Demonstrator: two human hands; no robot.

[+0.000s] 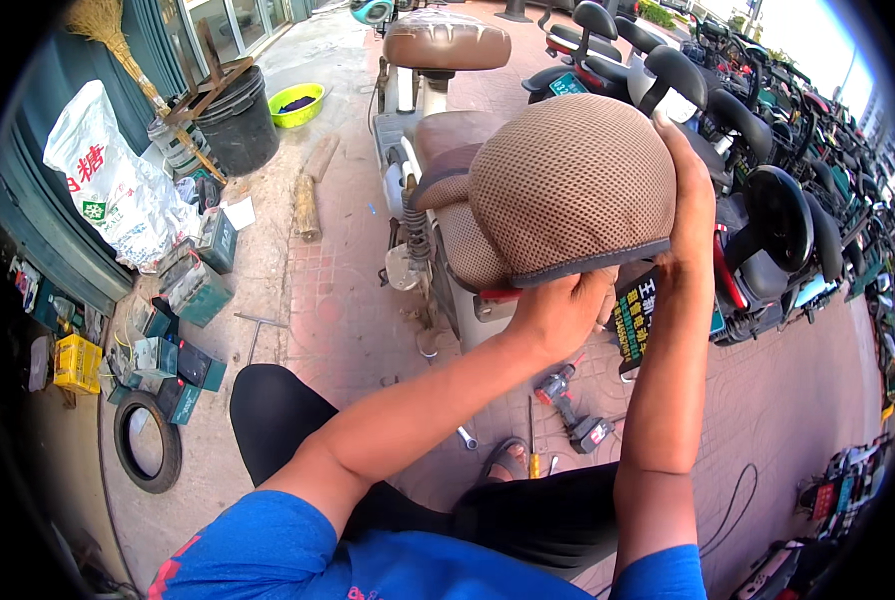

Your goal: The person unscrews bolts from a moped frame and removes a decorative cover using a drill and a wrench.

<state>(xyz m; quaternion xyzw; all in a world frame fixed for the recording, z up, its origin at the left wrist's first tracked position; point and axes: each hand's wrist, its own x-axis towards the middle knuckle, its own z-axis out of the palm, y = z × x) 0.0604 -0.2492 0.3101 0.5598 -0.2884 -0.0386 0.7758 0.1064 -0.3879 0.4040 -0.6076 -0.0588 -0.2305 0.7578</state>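
We are holding the brown mesh-covered backrest (pixel 573 185) over the rear of the electric scooter (pixel 396 130). Our left hand (pixel 566 312) is grasping its dark piped hem (pixel 593 262) at the lower edge; our right hand (pixel 690 205) is cupping its right side, though we cannot tell whether the hidden fingers are gripping. Parked scooters (pixel 780 215) are crowding that side, while open paving (pixel 343 330) is stretching leftward toward the boxy batteries (pixel 200 292) and the tire (pixel 148 440). Below our forearms, a cordless power tool (pixel 573 415) is lying near our sandalled foot (pixel 509 458).

2 bare forearms (pixel 673 370) reach forward, left hand (pixel 564 312) curled, right hand (pixel 692 200) extended.
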